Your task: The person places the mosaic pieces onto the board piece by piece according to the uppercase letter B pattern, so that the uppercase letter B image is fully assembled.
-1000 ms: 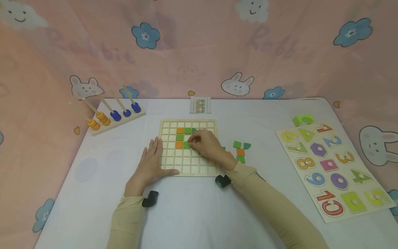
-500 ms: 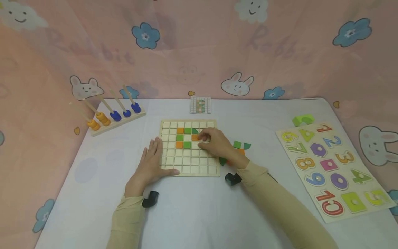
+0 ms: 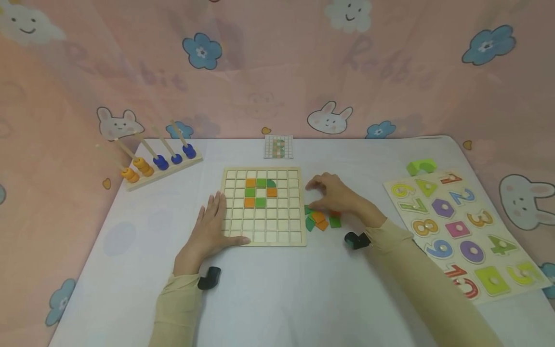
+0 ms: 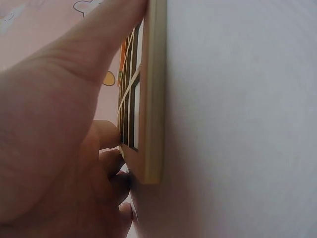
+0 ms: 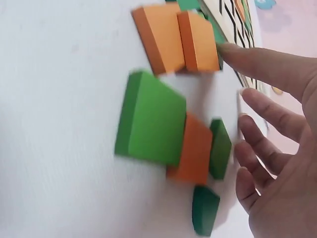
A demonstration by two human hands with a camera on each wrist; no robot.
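A wooden grid board (image 3: 277,236) lies on the white table with several orange and green tiles in its upper cells. Among these are an orange square tile (image 3: 271,192) and a dark green quarter-round tile (image 3: 271,183). My left hand (image 3: 207,233) rests along the board's left side, thumb lying over the near edge. Right of the board, my right hand (image 3: 336,196) is over a group of loose tiles (image 3: 320,220), its fingers bent loosely and nothing between them. In the right wrist view, the thumb tip is right beside an orange tile (image 5: 200,42); a green square tile (image 5: 151,119) lies below.
A small pattern card (image 3: 279,147) stands behind the board. At the back left is a bead-and-peg counting stand (image 3: 166,167). A number-and-shape puzzle board (image 3: 459,241) lies at the right, with a green arched block (image 3: 422,166) behind it.
My right hand has left the orange tile in its cell on the board's third column of tiles and moved right, over the loose tiles. The left hand stays in place.
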